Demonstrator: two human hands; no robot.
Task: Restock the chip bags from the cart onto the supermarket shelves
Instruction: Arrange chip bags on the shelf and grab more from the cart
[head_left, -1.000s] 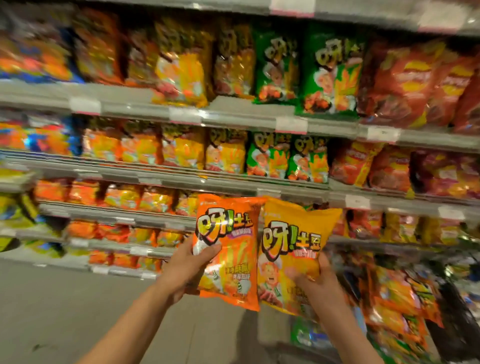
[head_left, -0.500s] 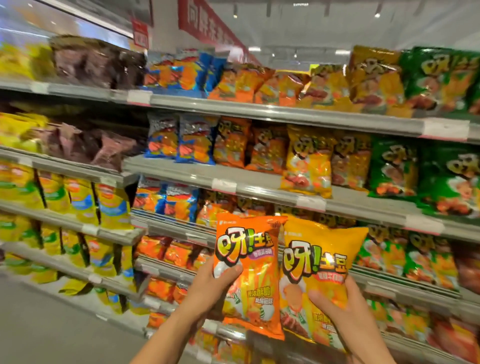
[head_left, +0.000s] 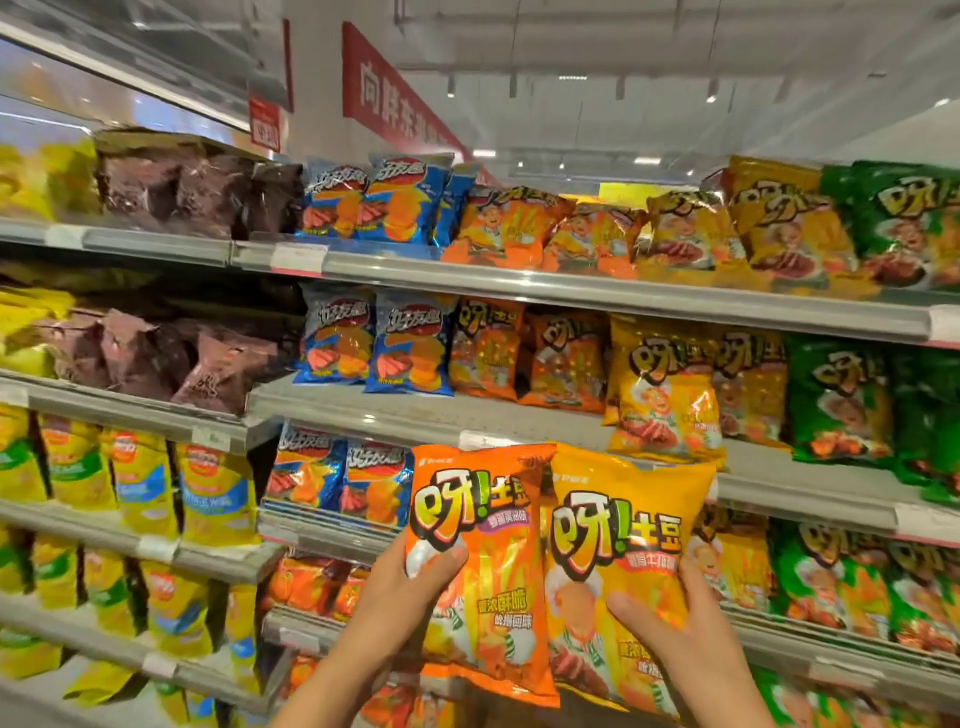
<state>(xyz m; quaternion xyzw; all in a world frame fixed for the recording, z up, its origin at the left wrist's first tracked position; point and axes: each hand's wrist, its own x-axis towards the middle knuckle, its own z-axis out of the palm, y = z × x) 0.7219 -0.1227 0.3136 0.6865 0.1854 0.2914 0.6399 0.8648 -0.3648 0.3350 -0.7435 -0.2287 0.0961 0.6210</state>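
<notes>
I have a glossy orange foil chip bag (head_left: 480, 566) clasped in my left hand (head_left: 402, 597), thumb across its front and fingers (head_left: 447, 558) curled round the left edge; my right hand (head_left: 675, 639) grips a matching glossy yellow foil chip bag (head_left: 623, 561) the same way. Both bags are upright, edges overlapping, held just in front of the grey metal shelf rail (head_left: 519, 423) that carries the second tier.

To do this well, I'd match each flavour to its own column: the orange facings (head_left: 524, 358) stand directly above that rail and above my orange bag, the yellow facings (head_left: 665, 384) just right of them above the same rail. I'd place one bag at a time, lifting it over the rail lip, base first, label outward, without squeezing the air-filled foil.

Left of the rail's near end, blue bags (head_left: 374, 343), then dark brown ones (head_left: 171, 358); green bags (head_left: 841, 400) sit at its far right. The rows look nearly full, though blur hides the gaps behind. Above, a red hanging banner (head_left: 395, 98) and pale ceiling. The cart is out of view.
</notes>
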